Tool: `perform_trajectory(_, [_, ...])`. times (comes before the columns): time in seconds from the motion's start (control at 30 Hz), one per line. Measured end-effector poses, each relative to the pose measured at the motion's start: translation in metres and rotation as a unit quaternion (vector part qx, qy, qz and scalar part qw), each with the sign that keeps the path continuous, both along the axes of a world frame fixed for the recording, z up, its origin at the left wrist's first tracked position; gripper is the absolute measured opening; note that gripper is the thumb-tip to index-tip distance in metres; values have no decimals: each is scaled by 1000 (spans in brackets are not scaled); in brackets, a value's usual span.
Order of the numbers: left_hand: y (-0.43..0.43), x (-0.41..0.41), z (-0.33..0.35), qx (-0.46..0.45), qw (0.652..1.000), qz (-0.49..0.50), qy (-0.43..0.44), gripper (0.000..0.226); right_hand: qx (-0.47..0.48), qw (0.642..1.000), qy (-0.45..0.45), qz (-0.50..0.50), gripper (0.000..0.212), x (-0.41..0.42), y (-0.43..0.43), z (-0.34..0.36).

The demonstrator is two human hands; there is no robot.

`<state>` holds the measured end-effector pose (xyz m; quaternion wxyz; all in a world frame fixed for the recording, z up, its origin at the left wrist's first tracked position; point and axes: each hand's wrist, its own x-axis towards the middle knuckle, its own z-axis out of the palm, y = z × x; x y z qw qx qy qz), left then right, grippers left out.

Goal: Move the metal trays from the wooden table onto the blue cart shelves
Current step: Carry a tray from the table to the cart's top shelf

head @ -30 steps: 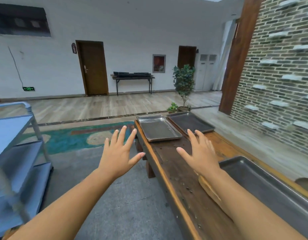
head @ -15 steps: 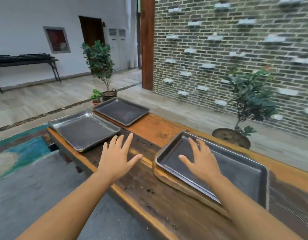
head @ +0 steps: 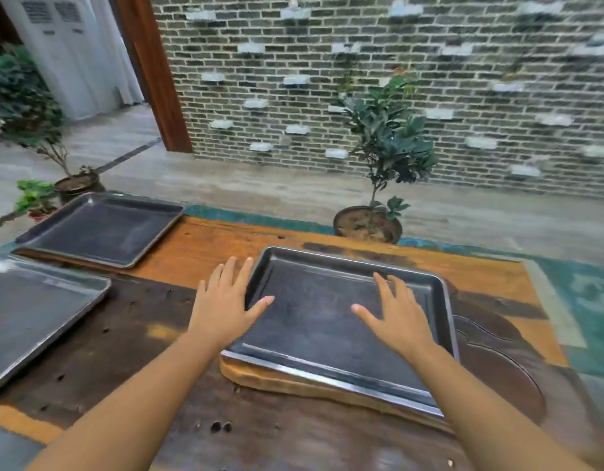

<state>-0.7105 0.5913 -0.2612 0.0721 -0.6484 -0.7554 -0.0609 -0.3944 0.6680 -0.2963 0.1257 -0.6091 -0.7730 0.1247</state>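
Observation:
Three metal trays lie on the wooden table (head: 205, 243). The nearest tray (head: 314, 321) sits right in front of me on a raised wooden slab. My left hand (head: 226, 304) hovers at that tray's left rim, fingers spread, thumb over its inside. Over the tray's right half my right hand (head: 395, 314) is spread flat, holding nothing. A second dark tray (head: 100, 229) lies at the far left. A shinier tray (head: 32, 311) lies at the near left, cut off by the frame edge. The blue cart is out of view.
A potted plant (head: 378, 158) stands on the floor just beyond the table, before a brick wall. Two more potted plants (head: 39, 130) stand at the far left. A teal rug (head: 586, 294) lies to the right of the table.
My view has swung right, from the cart and floor to facing the table. Both hands have come over the nearest tray, the left one reaching its left rim.

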Motion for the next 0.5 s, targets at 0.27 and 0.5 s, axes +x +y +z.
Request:
perform_trajectory(0.27, [70, -6, -59, -67, 996, -47, -47, 91, -58, 991, -28, -114, 93, 55, 16, -51])
perform_trajectory(0.5, [101, -39, -128, -135, 986, -14, -93, 98, -119, 969, -50, -209, 99, 86, 12, -101])
